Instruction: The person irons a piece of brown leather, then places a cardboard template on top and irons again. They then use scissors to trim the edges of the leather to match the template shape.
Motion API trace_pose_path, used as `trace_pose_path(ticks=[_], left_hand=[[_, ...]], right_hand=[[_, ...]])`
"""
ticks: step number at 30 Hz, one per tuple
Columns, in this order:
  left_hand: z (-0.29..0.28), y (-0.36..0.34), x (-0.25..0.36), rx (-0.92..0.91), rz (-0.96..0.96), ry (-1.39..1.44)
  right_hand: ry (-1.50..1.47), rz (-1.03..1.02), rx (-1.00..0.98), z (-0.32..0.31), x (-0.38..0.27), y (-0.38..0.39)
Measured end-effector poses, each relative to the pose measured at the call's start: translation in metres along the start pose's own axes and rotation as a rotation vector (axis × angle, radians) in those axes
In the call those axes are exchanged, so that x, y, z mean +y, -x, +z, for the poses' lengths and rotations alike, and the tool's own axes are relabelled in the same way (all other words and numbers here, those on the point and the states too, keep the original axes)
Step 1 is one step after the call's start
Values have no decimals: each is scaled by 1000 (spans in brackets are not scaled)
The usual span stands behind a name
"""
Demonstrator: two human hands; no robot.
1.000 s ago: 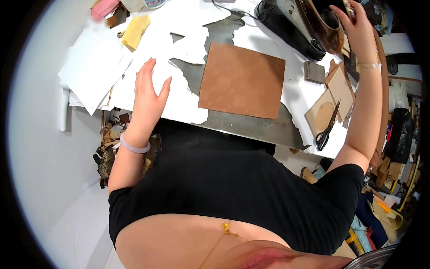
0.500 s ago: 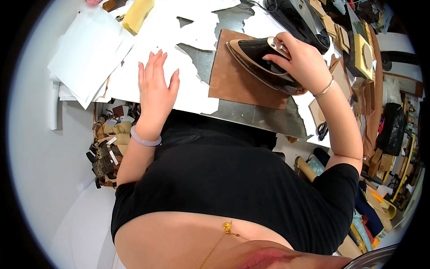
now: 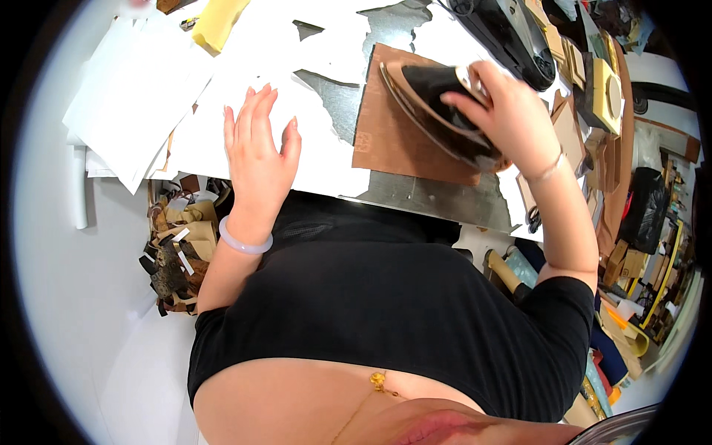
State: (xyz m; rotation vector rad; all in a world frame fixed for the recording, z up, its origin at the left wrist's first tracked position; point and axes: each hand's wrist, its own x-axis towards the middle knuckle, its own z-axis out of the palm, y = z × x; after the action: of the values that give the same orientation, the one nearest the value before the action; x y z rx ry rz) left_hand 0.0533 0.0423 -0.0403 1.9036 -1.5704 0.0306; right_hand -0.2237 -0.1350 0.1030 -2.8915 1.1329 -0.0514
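My right hand (image 3: 515,122) is closed around the handle of a black and copper-coloured iron (image 3: 424,83), slightly blurred, which rests on a square brown sheet (image 3: 374,148), apparently leather. The sheet lies over a grey metal plate (image 3: 423,200) and torn white paper (image 3: 326,170). My left hand (image 3: 259,152) lies palm down with fingers apart on the white paper, left of the brown sheet, holding nothing.
A black iron base (image 3: 515,41) stands at the back right, beside beige boards and a yellow block (image 3: 602,93). Scissors (image 3: 534,219) lie partly hidden at right. Loose white sheets (image 3: 133,96) and a yellow pad (image 3: 219,22) are at left; piled scraps (image 3: 189,248) sit below the table.
My right hand has brought the iron from its base down onto the brown sheet, then shifted it slightly rightward. My left hand stays spread, a little higher than at first.
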Motion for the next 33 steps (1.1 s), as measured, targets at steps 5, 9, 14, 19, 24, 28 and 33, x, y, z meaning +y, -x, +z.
trace_pose_path(ticks=[5,9,14,19,24,28,33], left_hand=[[-1,0,2,19,-5,20],[0,1,-1,22,-10,31],[1,1,1,20,16,33],[4,1,0,69,16,39],[6,4,-3,125,23,52],[7,6,-3,84,-14,41],[9,2,-4,67,-17,43]], right_hand=[[28,32,80,9,-1,-37],[-14,93,15,3,-16,-6],[22,86,72,7,-13,-20],[-63,253,-28,-12,-27,-59],[-36,66,18,1,-21,-14],[-79,-123,-45,3,-27,31],[-127,-188,-124,2,-30,37]])
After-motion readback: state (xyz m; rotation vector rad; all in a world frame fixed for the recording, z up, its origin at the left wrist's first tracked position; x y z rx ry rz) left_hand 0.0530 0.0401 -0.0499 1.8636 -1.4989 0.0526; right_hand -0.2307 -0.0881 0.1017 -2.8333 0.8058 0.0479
